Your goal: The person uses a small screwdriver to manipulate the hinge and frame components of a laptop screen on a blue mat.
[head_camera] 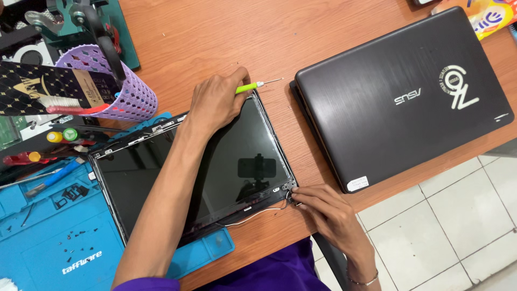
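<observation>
A bare laptop screen panel (237, 145) in its lid frame lies flat on the wooden desk, partly over a blue work mat (54, 248). My left hand (218, 102) rests at the panel's far right corner and holds a green-handled screwdriver (256, 85), tip pointing right. My right hand (328, 213) is at the near right corner, fingertips pinching at the metal hinge bracket (288, 187). Thin white and black wires (253, 215) run along the panel's near edge toward that hinge.
A closed dark laptop (398, 97) lies to the right, reaching the desk edge. A purple perforated basket (129, 91) with tools stands at the far left, with screwdrivers (54, 137) beside it. Several tiny screws (75, 242) lie on the mat. Tiled floor shows at lower right.
</observation>
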